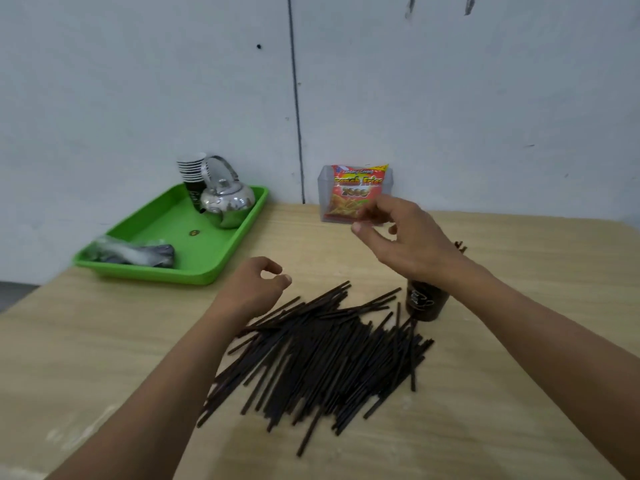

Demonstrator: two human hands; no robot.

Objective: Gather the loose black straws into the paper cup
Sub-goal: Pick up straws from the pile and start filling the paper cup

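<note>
A big heap of loose black straws lies on the wooden table in front of me. A dark paper cup stands upright at the heap's far right corner, mostly hidden by my right forearm. A few straw tips stick up behind my right wrist. My right hand hovers above and beyond the cup, fingers spread and curled, nothing in it. My left hand hangs over the heap's far left end, fingers loosely curled and apart, holding nothing.
A green tray at the back left carries a steel kettle, a stack of paper cups and a plastic-wrapped bundle. A red snack packet in a clear holder stands against the wall. The table's left edge runs diagonally.
</note>
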